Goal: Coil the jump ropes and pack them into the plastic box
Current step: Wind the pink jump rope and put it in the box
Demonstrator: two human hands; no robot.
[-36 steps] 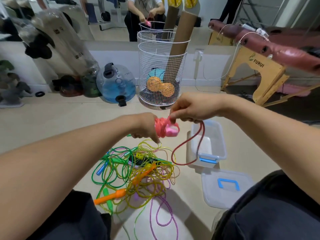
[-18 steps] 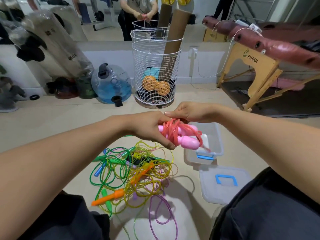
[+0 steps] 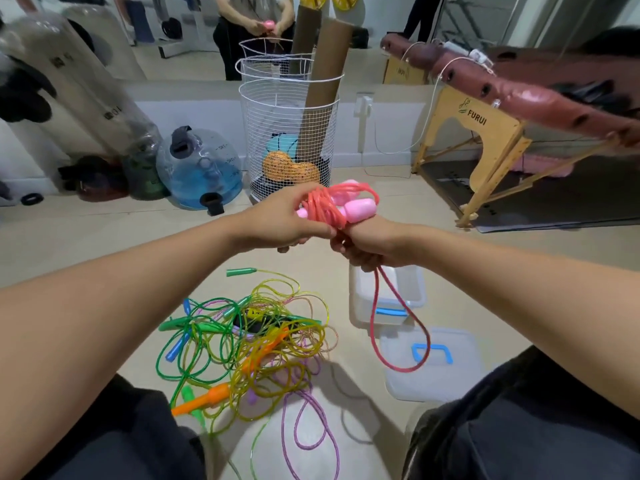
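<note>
Head view shows my left hand (image 3: pixel 280 221) gripping the pink jump rope (image 3: pixel 334 206) by its two handles, with the cord already wound round them in a thick bundle. My right hand (image 3: pixel 370 245) sits just under that bundle, touching it, fingers curled round the free cord so a loose loop hangs from the fist down over the plastic box (image 3: pixel 386 299) on the floor.

To finish this wind well, I judge I should keep the left hand firm on the handles so they do not splay, and feed the hanging loop up with steady tension, laying each turn beside the last one, not over the handle ends, where it could slip off. The tail wants tucking under a turn, or the coil may spring open once it is let go.

The box stands open directly below my right hand, well apart from it in height, with its lid (image 3: pixel 433 365) lying just beside it nearer my knee. The remaining ropes (image 3: pixel 249 348) lie in a tangled heap on the floor to the left of the box, green, yellow, purple and orange, none of them coiled yet.
</note>
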